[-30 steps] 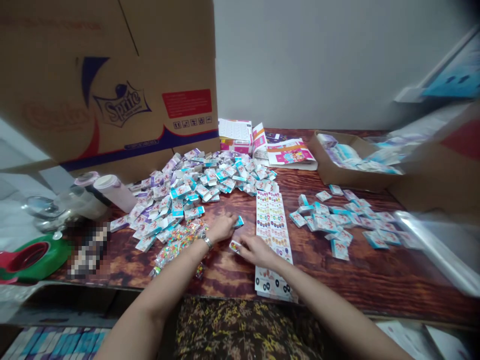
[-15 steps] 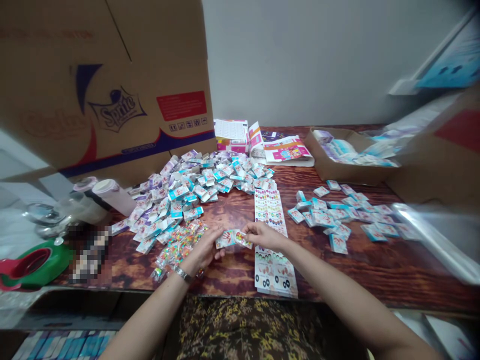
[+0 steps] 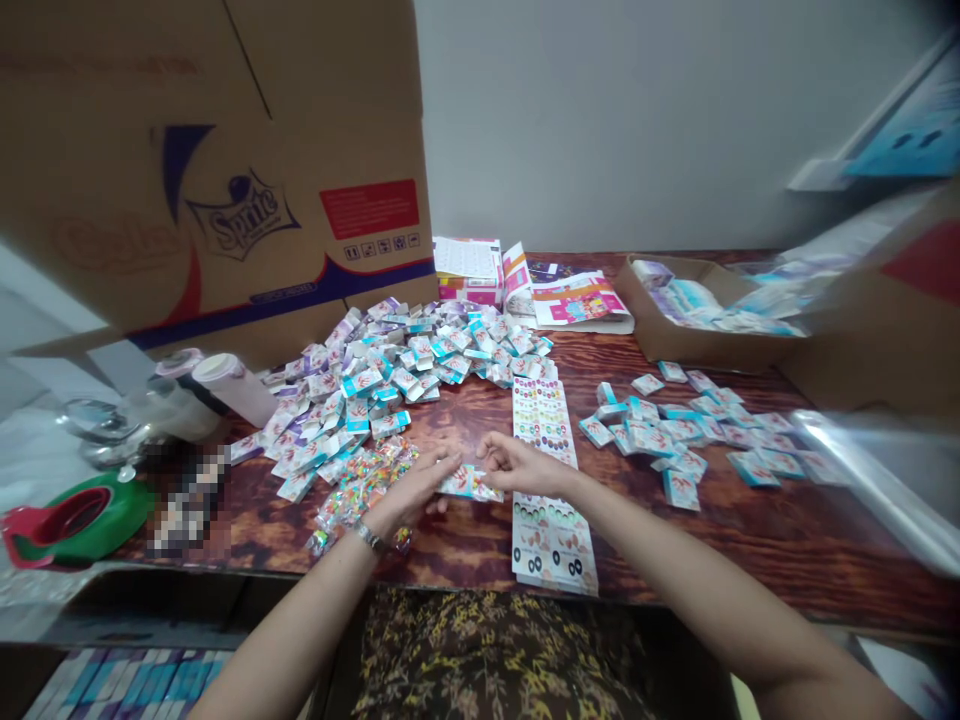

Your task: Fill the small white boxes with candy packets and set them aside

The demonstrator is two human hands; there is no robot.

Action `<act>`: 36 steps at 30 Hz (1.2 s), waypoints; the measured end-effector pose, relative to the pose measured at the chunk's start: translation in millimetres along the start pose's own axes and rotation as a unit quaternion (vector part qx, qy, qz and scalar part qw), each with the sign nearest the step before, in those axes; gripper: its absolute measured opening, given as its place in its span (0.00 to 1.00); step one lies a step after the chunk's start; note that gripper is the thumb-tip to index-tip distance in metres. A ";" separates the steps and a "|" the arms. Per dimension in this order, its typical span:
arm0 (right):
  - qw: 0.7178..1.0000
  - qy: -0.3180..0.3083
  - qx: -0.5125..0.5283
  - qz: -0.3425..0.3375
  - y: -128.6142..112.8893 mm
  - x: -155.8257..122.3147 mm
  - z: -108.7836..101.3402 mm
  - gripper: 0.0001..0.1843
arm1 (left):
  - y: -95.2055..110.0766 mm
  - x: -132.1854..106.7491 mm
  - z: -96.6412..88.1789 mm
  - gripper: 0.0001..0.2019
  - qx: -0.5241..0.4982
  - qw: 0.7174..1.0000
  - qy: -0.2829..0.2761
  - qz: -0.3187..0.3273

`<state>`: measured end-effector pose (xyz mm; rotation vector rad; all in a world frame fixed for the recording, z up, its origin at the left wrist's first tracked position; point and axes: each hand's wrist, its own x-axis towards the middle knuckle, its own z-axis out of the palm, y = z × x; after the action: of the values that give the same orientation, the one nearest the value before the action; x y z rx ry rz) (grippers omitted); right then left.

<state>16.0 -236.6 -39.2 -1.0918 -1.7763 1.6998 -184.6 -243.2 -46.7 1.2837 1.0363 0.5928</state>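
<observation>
A small white-and-blue printed box (image 3: 459,482) lies flat in my left hand (image 3: 420,488), whose fingers close round its left part. My right hand (image 3: 510,466) is at the box's right end, fingers curled and the thumb low against that end. What its fingertips hold, if anything, is too small to make out. Just left of my left hand lies a heap of clear candy packets (image 3: 360,490) with bright pieces inside. Under my right wrist runs a stack of sticker sheets (image 3: 541,420).
Many open small boxes (image 3: 390,360) are piled behind my hands, before a big carton (image 3: 300,220). More closed small boxes (image 3: 675,430) are scattered at right, near an open carton (image 3: 712,345). A green tape roll (image 3: 124,520) and white rolls (image 3: 232,385) stand at left.
My right hand's fingers have lifted and curled away from the colourful bit at the box's right end. My left hand has shifted over more of the box top.
</observation>
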 end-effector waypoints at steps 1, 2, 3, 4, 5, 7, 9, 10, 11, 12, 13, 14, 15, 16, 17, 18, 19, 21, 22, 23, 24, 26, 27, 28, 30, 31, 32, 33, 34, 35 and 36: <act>1.000 -0.008 0.023 -0.012 0.3 -1.2 1.8 0.18 | -3.6 1.0 0.6 0.18 -0.023 1.000 -0.005 -0.018; 0.999 -0.013 0.036 -0.019 1.4 -2.1 3.6 0.18 | -7.0 2.1 1.8 0.19 -0.032 0.999 0.000 -0.025; 0.999 -0.011 0.038 -0.024 3.3 -2.5 5.4 0.18 | -9.9 3.2 3.5 0.18 -0.023 0.999 0.012 -0.019; 0.999 -0.003 0.032 -0.027 5.7 -2.4 7.1 0.18 | -12.0 4.0 5.5 0.18 0.000 1.000 0.028 0.002; 0.999 0.010 0.025 -0.027 8.7 -2.0 8.6 0.18 | -13.2 4.5 7.7 0.17 0.033 0.998 0.044 0.031; 0.999 0.040 0.026 -0.020 15.1 -0.5 11.0 0.18 | -13.3 3.7 11.1 0.15 0.116 0.986 0.067 0.099; 0.997 0.062 0.047 -0.010 21.3 0.9 12.8 0.18 | -11.7 0.0 12.1 0.14 0.182 0.970 0.065 0.144; 0.996 0.069 0.059 -0.006 24.0 1.3 13.7 0.19 | -10.8 -3.0 11.5 0.14 0.206 0.965 0.054 0.155; 0.995 0.077 0.070 -0.003 26.5 1.5 14.5 0.19 | -10.1 -6.3 10.4 0.12 0.229 0.959 0.039 0.164; 0.993 0.088 0.077 0.000 28.6 1.4 15.4 0.20 | -9.9 -9.9 8.7 0.12 0.255 0.951 0.021 0.175; 0.992 0.099 0.081 0.004 30.3 1.1 16.4 0.20 | -10.2 -13.2 6.8 0.12 0.282 0.941 0.004 0.186; 0.990 0.111 0.083 0.008 31.4 0.6 17.3 0.21 | -11.1 -16.1 4.9 0.14 0.310 0.930 -0.007 0.197; 0.989 0.123 0.084 0.011 31.9 -0.2 18.0 0.21 | -12.7 -18.2 3.1 0.14 0.338 0.918 -0.011 0.207; 0.988 0.130 0.087 0.013 31.7 -1.3 18.4 0.20 | -14.7 -19.6 1.7 0.15 0.363 0.906 -0.009 0.217; 0.987 0.130 0.095 0.013 30.9 -2.6 18.3 0.19 | -17.1 -20.2 0.6 0.16 0.385 0.895 -0.002 0.224; 0.987 0.121 0.108 0.011 29.5 -4.1 17.8 0.19 | -19.6 -20.2 0.0 0.17 0.403 0.886 0.008 0.229; 0.987 0.106 0.121 0.007 27.9 -5.6 16.9 0.19 | -22.2 -19.7 0.0 0.18 0.418 0.878 0.020 0.232; 0.988 0.078 0.133 0.000 25.2 -8.6 14.2 0.19 | -26.7 -18.2 1.3 0.20 0.437 0.868 0.040 0.233; 0.989 0.073 0.125 -0.002 24.5 -9.7 12.9 0.18 | -28.3 -17.7 2.7 0.21 0.442 0.865 0.049 0.235; 0.991 0.078 0.107 -0.004 24.3 -10.6 11.7 0.17 | -29.5 -17.3 4.4 0.21 0.444 0.862 0.056 0.239; 0.993 0.089 0.082 -0.007 24.5 -11.2 10.9 0.15 | -30.2 -17.3 6.3 0.21 0.446 0.859 0.062 0.244; 0.993 0.118 0.014 -0.014 24.8 -12.0 10.4 0.11 | -30.6 -17.7 10.6 0.22 0.452 0.851 0.073 0.257; 0.991 0.130 -0.023 -0.021 24.5 -12.4 10.8 0.11 | -30.5 -18.1 12.7 0.23 0.456 0.847 0.076 0.262; 0.988 0.139 -0.059 -0.031 23.5 -13.1 11.5 0.10 | -30.4 -18.5 14.6 0.24 0.462 0.843 0.079 0.266; 0.980 0.145 -0.123 -0.057 19.9 -15.0 14.2 0.10 | -30.6 -19.0 17.7 0.25 0.471 0.834 0.083 0.276; 0.975 0.146 -0.151 -0.072 17.6 -16.1 16.1 0.10 | -31.1 -19.1 18.8 0.25 0.476 0.829 0.086 0.281; 0.968 0.149 -0.181 -0.086 15.3 -17.2 18.2 0.11 | -31.8 -19.0 19.7 0.26 0.482 0.823 0.090 0.286; 0.960 0.154 -0.213 -0.098 13.1 -18.2 20.5 0.11 | -32.8 -18.8 20.4 0.26 0.490 0.816 0.097 0.291; 0.950 0.162 -0.244 -0.108 11.4 -18.9 22.8 0.11 | -33.8 -18.5 21.0 0.25 0.499 0.808 0.104 0.294; 0.941 0.171 -0.269 -0.114 10.0 -19.3 24.9 0.12 | -34.7 -18.2 21.6 0.25 0.509 0.801 0.112 0.296; 0.936 0.177 -0.282 -0.116 9.1 -19.4 26.5 0.12 | -35.5 -17.8 22.1 0.25 0.517 0.794 0.118 0.297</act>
<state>9.0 -268.8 -47.9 -1.2530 -2.0935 0.7994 -179.7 -277.2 -76.5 2.6278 1.2026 0.6788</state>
